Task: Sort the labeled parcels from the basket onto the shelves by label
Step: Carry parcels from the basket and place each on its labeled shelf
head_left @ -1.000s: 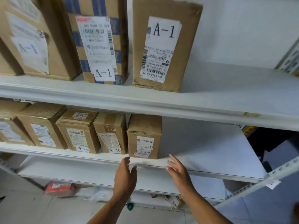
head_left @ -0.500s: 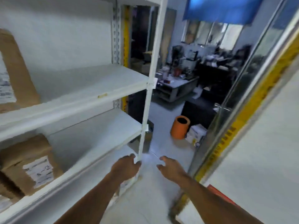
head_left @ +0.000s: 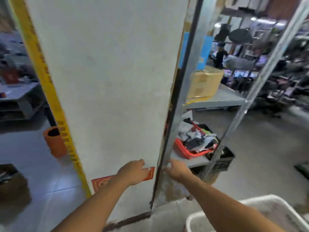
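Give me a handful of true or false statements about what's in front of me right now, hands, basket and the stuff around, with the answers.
1. Both hands hold nothing. True: the left hand and right hand are empty.
2. A white basket sits at lower right. True.
3. The red bin is empty. False: it is heaped with jumbled items.
4. The orange cylinder stands right of the pillar. False: it stands left of it.
5. A cardboard box rests on a grey shelf. True.
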